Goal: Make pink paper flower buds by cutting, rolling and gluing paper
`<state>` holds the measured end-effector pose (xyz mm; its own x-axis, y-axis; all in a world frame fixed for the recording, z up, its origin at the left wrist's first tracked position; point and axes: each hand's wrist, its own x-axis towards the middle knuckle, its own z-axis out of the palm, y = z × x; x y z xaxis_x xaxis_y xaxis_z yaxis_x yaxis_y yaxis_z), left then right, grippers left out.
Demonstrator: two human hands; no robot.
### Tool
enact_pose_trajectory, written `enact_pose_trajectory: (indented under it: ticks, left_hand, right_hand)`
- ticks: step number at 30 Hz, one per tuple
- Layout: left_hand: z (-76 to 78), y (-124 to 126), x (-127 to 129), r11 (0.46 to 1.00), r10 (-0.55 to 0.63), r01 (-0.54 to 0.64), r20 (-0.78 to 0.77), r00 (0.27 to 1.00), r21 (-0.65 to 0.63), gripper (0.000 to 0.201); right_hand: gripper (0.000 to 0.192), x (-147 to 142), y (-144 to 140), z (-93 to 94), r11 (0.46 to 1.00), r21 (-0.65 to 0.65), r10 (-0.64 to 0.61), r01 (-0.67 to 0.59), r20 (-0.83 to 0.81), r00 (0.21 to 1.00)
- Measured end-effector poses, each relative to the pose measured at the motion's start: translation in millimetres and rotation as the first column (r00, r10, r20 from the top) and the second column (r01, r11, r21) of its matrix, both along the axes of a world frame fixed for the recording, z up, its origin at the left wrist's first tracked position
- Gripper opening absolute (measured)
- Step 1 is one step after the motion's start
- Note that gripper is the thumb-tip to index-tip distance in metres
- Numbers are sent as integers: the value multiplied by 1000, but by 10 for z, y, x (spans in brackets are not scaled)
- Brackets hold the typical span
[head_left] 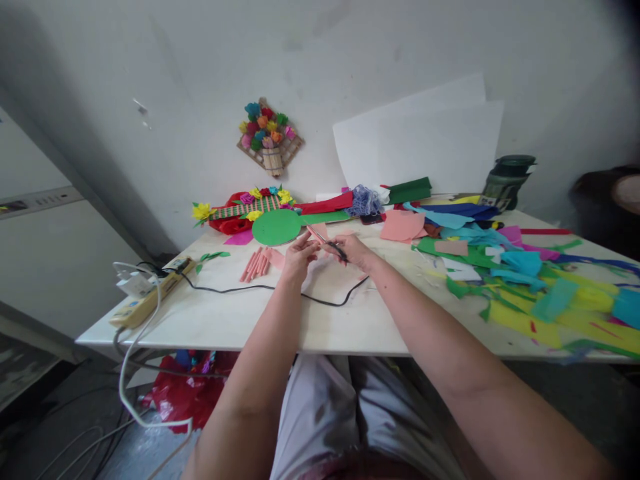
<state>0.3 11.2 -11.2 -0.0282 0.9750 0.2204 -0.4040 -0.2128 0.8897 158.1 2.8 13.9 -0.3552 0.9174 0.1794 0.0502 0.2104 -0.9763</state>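
Fingers (350,245) grip dark-handled scissors (339,251) near slim, salmon-pink paper rolls (255,265)

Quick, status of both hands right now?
Left hand: closed, apparently pinching a pink paper piece.
Right hand: closed around the dark handles of the scissors.

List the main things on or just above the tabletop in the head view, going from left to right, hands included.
Power strip → green leaf cutouts → rolled pink paper sticks → left hand → right hand → salmon-pink paper pieces → dark green bottle.
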Motion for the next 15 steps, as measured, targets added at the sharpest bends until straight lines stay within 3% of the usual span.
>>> enact_pose_trajectory:
  ticks: [15]
  left_hand:
    - [-3,13,-14,1000,-15,15,2,1000,10,59]
  right_hand:
    - [30,-7,87,-37,996,11,-90,91,-54,994]
